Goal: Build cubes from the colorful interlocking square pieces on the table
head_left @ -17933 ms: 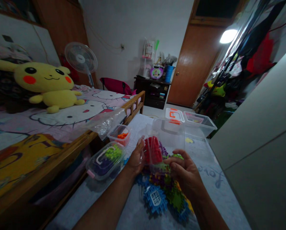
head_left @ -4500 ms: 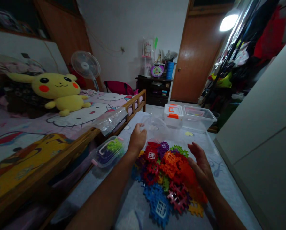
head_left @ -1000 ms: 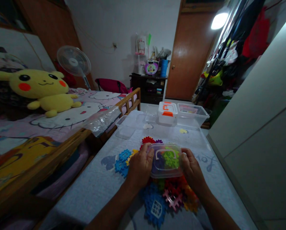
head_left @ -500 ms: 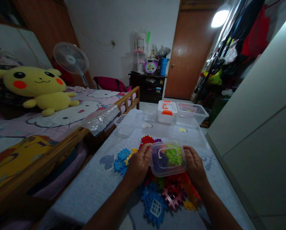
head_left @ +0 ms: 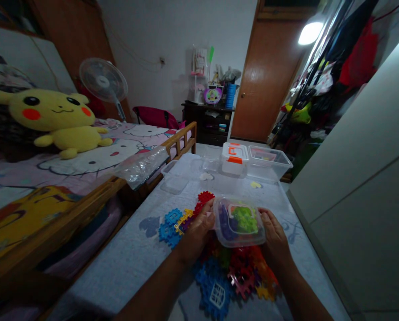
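Note:
A clear plastic box (head_left: 224, 238) with a lid and handle is held above the table between my two hands. Through its lid show green and purple toy pieces. My left hand (head_left: 199, 229) grips the box's left side, and my right hand (head_left: 274, 234) is closed round its right side. Under and around the box lie gear-shaped plastic building pieces: blue ones (head_left: 212, 287) in front, a pink one (head_left: 242, 280), orange ones (head_left: 264, 263) by my right wrist, red ones (head_left: 204, 198) behind. The box and hands hide part of this pile.
Toward the table's far end stand a white box with orange clips (head_left: 234, 162), an open clear bin (head_left: 271, 165) and another clear container (head_left: 212, 158). A clear tray (head_left: 174, 180) lies at the left edge. A wooden bed rail (head_left: 119, 187) runs along the left, a pale cabinet (head_left: 359, 178) along the right.
The box has shifted slightly to the right and tilted a little between my hands. The view has moved slightly; the pieces on the table lie as before.

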A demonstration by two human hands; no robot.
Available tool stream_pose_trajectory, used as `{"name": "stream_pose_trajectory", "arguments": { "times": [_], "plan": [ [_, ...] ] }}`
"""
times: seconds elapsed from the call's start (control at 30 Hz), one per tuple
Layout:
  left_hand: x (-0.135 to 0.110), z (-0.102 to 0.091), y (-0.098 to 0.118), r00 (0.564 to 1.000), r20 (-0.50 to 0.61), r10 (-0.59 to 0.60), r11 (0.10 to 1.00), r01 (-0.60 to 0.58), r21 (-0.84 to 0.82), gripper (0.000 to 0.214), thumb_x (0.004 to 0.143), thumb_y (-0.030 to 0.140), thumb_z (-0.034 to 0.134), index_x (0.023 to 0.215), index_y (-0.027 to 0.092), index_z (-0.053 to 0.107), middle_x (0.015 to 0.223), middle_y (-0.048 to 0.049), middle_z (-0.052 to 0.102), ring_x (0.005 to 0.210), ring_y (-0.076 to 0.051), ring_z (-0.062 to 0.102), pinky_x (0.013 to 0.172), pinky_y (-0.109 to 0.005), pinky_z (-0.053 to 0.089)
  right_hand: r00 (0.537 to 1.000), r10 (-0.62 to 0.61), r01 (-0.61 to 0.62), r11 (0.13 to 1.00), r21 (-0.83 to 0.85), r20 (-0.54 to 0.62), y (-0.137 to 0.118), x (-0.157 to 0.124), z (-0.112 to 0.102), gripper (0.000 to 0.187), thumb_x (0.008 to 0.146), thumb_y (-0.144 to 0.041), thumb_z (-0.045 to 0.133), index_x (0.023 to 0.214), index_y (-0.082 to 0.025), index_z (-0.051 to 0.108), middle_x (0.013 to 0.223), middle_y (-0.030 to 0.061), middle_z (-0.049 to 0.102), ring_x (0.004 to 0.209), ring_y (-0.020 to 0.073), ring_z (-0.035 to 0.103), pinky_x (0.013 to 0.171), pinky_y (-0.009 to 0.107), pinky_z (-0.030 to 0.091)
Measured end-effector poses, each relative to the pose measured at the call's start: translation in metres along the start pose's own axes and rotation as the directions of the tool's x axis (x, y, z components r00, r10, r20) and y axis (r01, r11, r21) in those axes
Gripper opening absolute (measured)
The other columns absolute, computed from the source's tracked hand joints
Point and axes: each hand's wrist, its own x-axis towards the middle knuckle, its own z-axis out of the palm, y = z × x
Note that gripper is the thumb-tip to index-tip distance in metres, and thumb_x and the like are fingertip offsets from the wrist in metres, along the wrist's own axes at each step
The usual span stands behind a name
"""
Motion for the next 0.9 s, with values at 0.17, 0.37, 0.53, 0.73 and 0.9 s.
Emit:
{"name": "stream_pose_trajectory", "arguments": {
  "times": [0.17,0.37,0.53,0.73,0.9],
  "plan": [
    [-0.001,-0.003,0.004,0.983,0.184,0.03,0.999,-0.033,0.01,0.11,0.062,0.052,0.084,0.15,0.027,0.024,0.139,-0.0145,0.053,0.127,-0.035,0.051,0.107,-0.049,0.039,0.974,0.215,-0.22,0.973,0.075,0.079,0.006,-0.001,-0.001,0.04,0.087,-0.054,0.052,0.106,-0.021,0.065,0.075,0.002,0.069,0.06,0.0179,0.061,0.053,0.029,0.05],
    [-0.001,-0.008,0.008,0.984,0.148,0.099,0.893,-0.153,0.423,0.12,0.046,0.031,0.095,0.146,0.022,0.029,0.141,-0.0174,0.048,0.131,-0.038,0.045,0.108,-0.051,0.04,0.99,0.13,-0.128,0.991,-0.035,0.058,0.003,0.005,-0.007,0.033,0.083,-0.049,0.058,0.097,-0.022,0.073,0.096,0.008,0.074,0.087,0.0256,0.068,0.068,0.035,0.057],
    [0.001,-0.01,0.008,0.973,0.117,0.2,0.856,-0.232,0.462,0.107,0.054,0.028,0.091,0.143,0.023,0.033,0.132,-0.014,0.056,0.12,-0.033,0.056,0.103,-0.049,0.045,0.998,0.064,-0.06,0.985,-0.161,0.022,-0.002,0.003,-0.01,0.036,0.09,-0.047,0.049,0.108,-0.021,0.065,0.087,0.0053,0.07,0.074,0.0227,0.065,0.062,0.036,0.054],
    [0.006,-0.009,0.012,0.926,0.133,0.353,0.584,-0.329,0.742,0.089,0.056,0.024,0.087,0.133,0.024,0.043,0.13,-0.011,0.053,0.121,-0.032,0.052,0.106,-0.05,0.041,0.845,-0.484,0.533,0.721,-0.442,0.229,-0.008,-0.008,0.005,0.042,0.093,-0.03,0.049,0.135,-0.027,0.051,0.141,0.0086,0.049,0.13,0.0284,0.042,0.106,0.052,0.037],
    [0.006,-0.013,0.007,0.903,0.218,0.369,0.447,-0.378,0.811,0.079,0.06,0.024,0.081,0.13,0.022,0.045,0.127,-0.0104,0.051,0.122,-0.031,0.048,0.105,-0.048,0.04,0.773,-0.536,0.634,0.624,-0.457,0.34,-0.009,-0.01,0.018,0.051,0.095,-0.019,0.046,0.144,-0.029,0.039,0.134,0.0084,0.052,0.126,0.0256,0.042,0.104,0.048,0.038]
  ]
}}
